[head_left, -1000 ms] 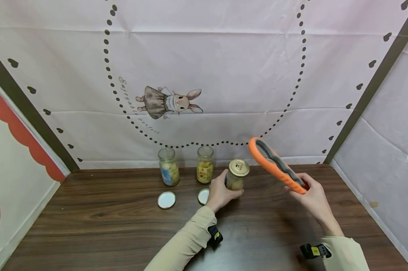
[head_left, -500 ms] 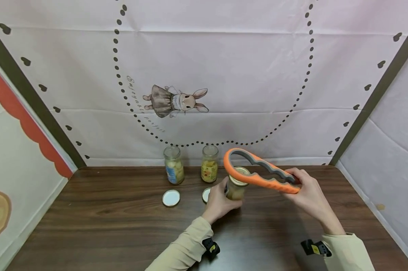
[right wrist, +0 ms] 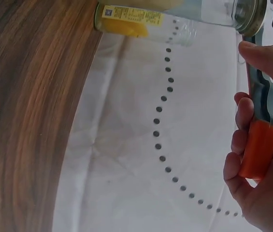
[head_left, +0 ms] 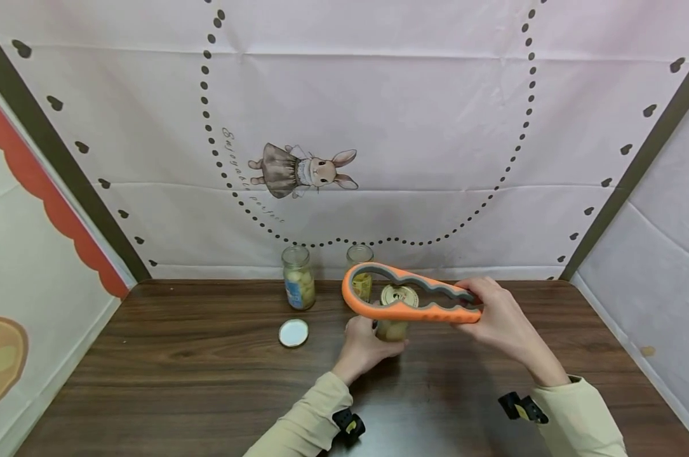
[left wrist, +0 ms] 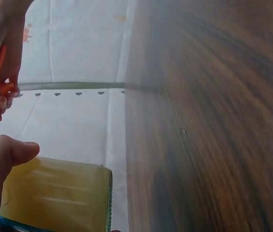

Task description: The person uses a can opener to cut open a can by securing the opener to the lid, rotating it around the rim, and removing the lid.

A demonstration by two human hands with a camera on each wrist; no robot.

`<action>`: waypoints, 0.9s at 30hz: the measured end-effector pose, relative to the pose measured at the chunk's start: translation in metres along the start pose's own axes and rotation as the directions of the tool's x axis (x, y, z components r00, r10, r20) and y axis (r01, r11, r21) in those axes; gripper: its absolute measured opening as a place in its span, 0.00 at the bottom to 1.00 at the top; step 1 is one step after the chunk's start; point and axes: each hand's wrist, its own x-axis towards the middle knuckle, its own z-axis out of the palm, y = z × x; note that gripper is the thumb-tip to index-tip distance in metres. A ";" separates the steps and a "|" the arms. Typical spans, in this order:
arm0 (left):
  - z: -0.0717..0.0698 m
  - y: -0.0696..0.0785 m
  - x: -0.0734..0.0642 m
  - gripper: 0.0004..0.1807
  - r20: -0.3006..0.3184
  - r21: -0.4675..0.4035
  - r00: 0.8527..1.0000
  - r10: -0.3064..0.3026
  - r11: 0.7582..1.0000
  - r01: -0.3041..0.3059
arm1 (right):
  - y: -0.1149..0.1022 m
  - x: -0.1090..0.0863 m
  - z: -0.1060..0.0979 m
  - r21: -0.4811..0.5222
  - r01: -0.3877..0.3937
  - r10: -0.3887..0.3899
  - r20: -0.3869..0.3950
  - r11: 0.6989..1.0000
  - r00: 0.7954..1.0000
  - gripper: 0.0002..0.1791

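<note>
My left hand (head_left: 364,346) grips a glass jar (head_left: 391,331) of pale food from its left side, and the thumb lies across the glass in the left wrist view. A gold lid (head_left: 400,293) is on this jar. My right hand (head_left: 501,317) holds the handle end of an orange and grey jar opener (head_left: 387,311), its fingers wrapped round the grips in the right wrist view. In the head view the opener's long loop frames the lid. The right wrist view shows the lid's edge (right wrist: 253,17) beside the opener; whether they touch, I cannot tell.
An uncapped jar with a blue label (head_left: 300,282) stands at the back left. Another uncapped jar (head_left: 359,254) is partly hidden behind the opener. A loose lid (head_left: 293,332) lies white side up on the wooden table (head_left: 178,368). A printed cloth (head_left: 424,127) hangs behind.
My right hand has brought the jar opener left, turning it from a slant to nearly level, so its loop surrounds the lid in the head view. The left hand keeps hold of the jar.
</note>
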 end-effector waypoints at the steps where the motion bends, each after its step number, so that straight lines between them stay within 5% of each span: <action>1: 0.000 0.000 -0.001 0.29 -0.002 0.010 1.000 0.003 1.000 -0.003 | -0.001 0.001 0.001 -0.008 0.005 -0.005 0.000 1.000 1.000 0.25; 11: -0.002 0.002 -0.008 0.31 -0.072 0.065 0.996 0.053 0.997 -0.049 | -0.015 0.005 0.008 -0.053 -0.019 0.023 0.062 0.998 0.998 0.24; 18: -0.004 0.002 -0.014 0.29 -0.054 0.096 0.998 0.040 0.995 -0.034 | -0.017 0.001 0.005 -0.104 0.000 0.011 0.106 0.995 0.994 0.26; 27: -0.007 0.004 -0.018 0.42 -0.012 0.049 1.000 0.012 0.999 -0.011 | -0.016 -0.004 -0.001 -0.307 0.081 -0.082 0.011 0.948 0.997 0.17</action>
